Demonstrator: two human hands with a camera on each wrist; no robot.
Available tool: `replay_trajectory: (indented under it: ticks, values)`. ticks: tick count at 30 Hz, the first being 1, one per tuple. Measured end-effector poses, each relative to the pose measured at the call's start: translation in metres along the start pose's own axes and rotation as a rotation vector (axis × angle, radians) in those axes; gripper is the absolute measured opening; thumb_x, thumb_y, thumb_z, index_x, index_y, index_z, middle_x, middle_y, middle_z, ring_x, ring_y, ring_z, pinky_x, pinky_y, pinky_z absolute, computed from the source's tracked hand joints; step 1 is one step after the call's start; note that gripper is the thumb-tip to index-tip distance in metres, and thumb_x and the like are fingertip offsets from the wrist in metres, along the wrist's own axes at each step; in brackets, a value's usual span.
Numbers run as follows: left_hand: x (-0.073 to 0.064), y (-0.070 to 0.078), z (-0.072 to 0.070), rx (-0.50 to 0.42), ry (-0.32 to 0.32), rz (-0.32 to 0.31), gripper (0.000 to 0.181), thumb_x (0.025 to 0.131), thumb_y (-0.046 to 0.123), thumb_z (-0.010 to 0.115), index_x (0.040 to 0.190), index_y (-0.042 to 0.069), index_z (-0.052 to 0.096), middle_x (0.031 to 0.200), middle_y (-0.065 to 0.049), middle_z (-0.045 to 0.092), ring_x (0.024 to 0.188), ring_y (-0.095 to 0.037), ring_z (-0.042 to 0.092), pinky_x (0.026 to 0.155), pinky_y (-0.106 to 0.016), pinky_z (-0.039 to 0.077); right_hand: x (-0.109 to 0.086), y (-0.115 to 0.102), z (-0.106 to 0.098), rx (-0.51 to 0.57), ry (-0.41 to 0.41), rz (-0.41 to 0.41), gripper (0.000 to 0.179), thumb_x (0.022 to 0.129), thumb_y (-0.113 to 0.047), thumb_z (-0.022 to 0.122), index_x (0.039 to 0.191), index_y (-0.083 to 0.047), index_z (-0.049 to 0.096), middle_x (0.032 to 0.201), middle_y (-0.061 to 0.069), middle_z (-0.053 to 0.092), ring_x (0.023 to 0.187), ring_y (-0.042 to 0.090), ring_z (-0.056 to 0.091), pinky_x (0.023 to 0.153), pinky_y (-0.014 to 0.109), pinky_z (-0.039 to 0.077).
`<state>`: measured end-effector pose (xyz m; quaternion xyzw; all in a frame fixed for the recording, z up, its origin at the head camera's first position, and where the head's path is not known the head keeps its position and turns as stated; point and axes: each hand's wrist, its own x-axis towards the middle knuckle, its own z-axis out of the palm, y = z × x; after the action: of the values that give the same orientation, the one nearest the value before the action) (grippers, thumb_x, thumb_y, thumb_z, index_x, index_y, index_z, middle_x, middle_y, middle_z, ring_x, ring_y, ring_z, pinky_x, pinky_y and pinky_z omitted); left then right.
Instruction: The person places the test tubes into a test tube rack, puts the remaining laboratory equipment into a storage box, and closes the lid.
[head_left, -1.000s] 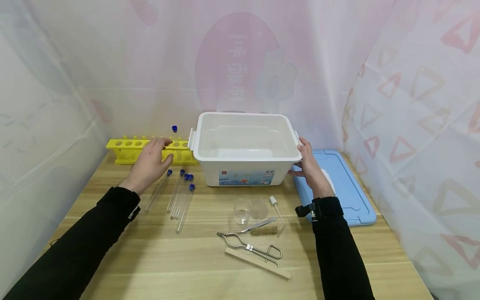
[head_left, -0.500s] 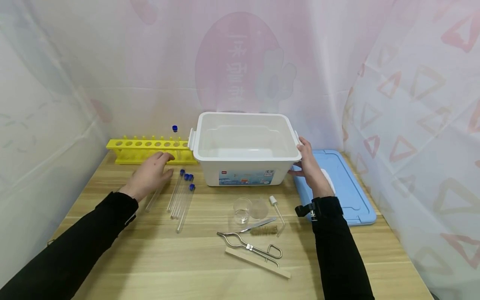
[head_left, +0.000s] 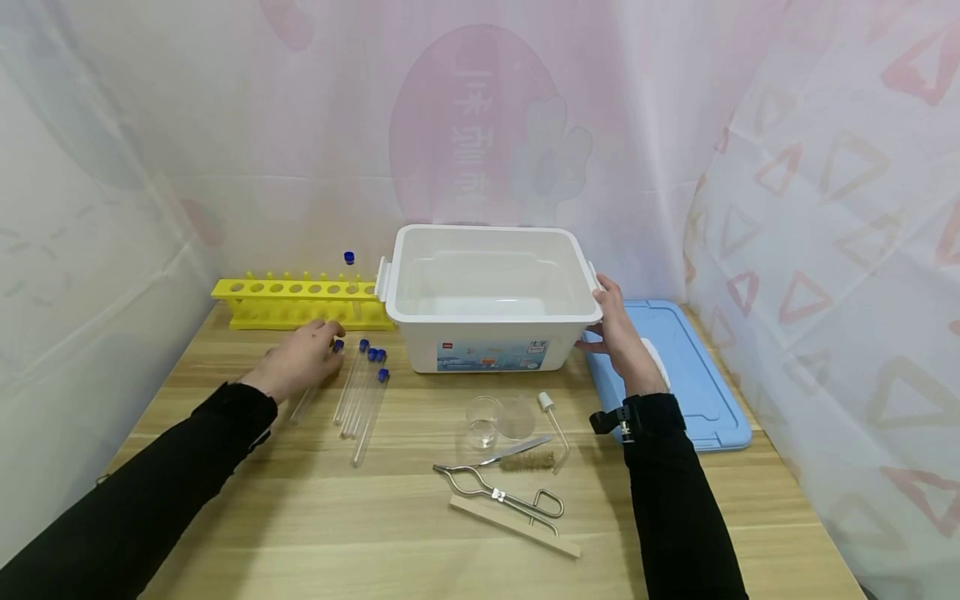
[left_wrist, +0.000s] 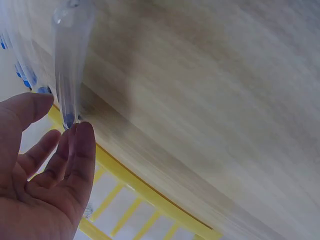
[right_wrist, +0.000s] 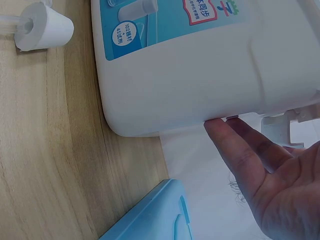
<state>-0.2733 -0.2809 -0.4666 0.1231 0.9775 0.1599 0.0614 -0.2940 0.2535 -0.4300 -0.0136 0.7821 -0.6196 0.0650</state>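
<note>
My left hand is over the leftmost capped test tube, which lies on the table. In the left wrist view its fingers are at the capped end, and the thumb stands apart from the glass; contact is hard to tell. Several more test tubes with blue caps lie just to the right. Behind them stands a yellow test tube rack with one capped tube upright in it. At the white plastic box, my right hand touches the right side with extended fingertips, below the handle.
A blue lid lies right of the box, partly behind the right wrist. In front are clear round dishes, a bent glass tube with white stopper, tweezers, a brush, crucible tongs and a wooden strip.
My left hand has come down and toward me from the rack to the leftmost test tube. My right hand stays at the box.
</note>
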Motion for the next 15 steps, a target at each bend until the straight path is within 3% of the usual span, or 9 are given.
replay_trajectory:
  ticks: [9, 15]
  values:
    - [0.0, 0.0, -0.003, -0.011, -0.05, 0.011, 0.045, 0.111, 0.006, 0.069, 0.151, -0.013, 0.061, 0.13, -0.031, 0.077, 0.104, -0.032, 0.073, 0.095, -0.055, 0.067, 0.001, 0.0, 0.0, 0.001, 0.003, 0.005, 0.085, 0.12, -0.072, 0.041, 0.188, -0.041, 0.001, 0.189, 0.02, 0.032, 0.163, 0.056, 0.054, 0.13, 0.08, 0.05]
    - [0.001, 0.003, -0.013, -0.042, -0.035, 0.005, 0.046, 0.112, 0.008, 0.07, 0.153, -0.01, 0.06, 0.134, -0.032, 0.075, 0.118, -0.042, 0.074, 0.1, -0.06, 0.067, 0.001, -0.001, 0.0, 0.002, -0.005, 0.006, 0.083, 0.12, -0.073, 0.039, 0.188, -0.044, 0.001, 0.19, 0.021, 0.032, 0.165, 0.056, 0.053, 0.131, 0.082, 0.047]
